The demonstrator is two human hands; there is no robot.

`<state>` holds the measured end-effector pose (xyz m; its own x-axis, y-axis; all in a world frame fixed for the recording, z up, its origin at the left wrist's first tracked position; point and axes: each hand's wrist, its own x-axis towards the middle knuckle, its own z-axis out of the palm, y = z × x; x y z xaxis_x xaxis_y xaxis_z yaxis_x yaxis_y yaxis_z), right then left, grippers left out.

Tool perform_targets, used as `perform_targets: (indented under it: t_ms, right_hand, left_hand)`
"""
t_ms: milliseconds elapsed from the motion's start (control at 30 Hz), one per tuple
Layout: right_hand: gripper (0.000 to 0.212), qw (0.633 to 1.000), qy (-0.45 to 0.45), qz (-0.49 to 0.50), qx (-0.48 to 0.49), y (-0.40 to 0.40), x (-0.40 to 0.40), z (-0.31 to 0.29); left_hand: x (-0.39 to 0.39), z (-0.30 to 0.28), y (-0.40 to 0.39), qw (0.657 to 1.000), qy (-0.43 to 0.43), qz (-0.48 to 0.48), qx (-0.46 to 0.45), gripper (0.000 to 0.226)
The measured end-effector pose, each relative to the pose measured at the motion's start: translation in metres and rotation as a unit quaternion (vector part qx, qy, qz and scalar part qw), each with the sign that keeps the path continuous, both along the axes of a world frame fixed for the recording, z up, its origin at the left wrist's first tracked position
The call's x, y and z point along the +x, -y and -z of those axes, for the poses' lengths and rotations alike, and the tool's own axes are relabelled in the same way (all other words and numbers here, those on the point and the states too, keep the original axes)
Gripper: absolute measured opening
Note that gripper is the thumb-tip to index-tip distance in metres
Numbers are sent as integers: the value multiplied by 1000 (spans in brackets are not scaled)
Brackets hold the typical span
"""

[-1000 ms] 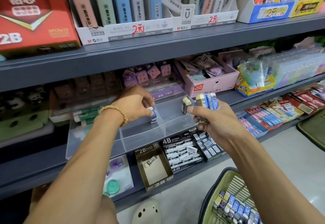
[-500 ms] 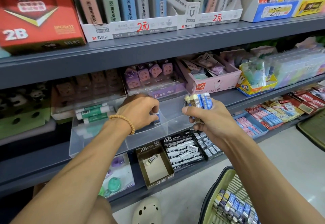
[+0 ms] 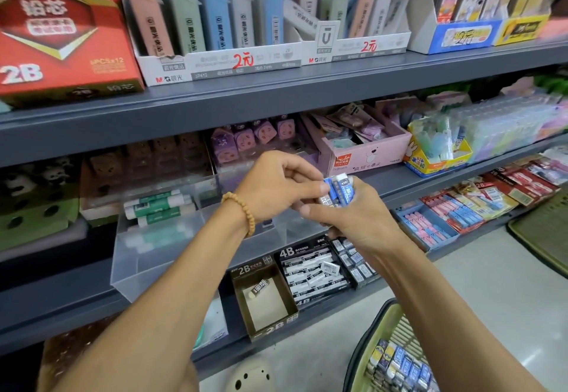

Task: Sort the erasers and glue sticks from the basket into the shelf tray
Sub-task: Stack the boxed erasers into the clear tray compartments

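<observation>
Grey metal shelving (image 3: 276, 96) crowded with stationery fills my view, and just in front of its middle tier I hold a small bundle of blue-and-white sleeved block erasers (image 3: 338, 190), fanned upright in my right hand (image 3: 362, 222), whose fingers are curled round them. My left hand (image 3: 276, 188) meets it, thumb and forefinger pinching the top of one eraser to draw it free. To do this well I judge I should pull one block straight up while my right hand keeps the rest squeezed, since the glossy paper sleeves look slick and could slide out together. Just below my hands sits the clear, hard plastic shelf tray (image 3: 147, 256), divided into compartments; three smooth white-and-green cylindrical glue sticks (image 3: 158, 205) lie on their sides in its left section, and the compartment under my wrist is where I reckon the eraser belongs. Down at the lower right, the olive-green slatted plastic basket (image 3: 373, 336) holds more rows of the same erasers. A shallow brown cardboard box marked 2B (image 3: 264, 299) sits on the lower shelf.
</observation>
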<state>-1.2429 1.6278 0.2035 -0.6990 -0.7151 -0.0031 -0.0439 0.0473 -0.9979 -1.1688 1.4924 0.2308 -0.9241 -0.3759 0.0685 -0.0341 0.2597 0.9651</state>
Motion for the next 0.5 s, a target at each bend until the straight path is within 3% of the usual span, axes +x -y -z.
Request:
perform_targets:
  t_ms: [167,400,500]
  right_hand:
    - [38,980,176,-36,-85,-13,-10,7]
    - [4,961,249,67,-101,-23,-27,10]
    - [4,963,237,102,-81,-31,-37,13]
  left_hand:
    - [-11,6,2,998,4,9,66,12]
    - [-28,0,5,995,-13,-47,84,8]
    - [-36,1,12,996,8,-93,13,11]
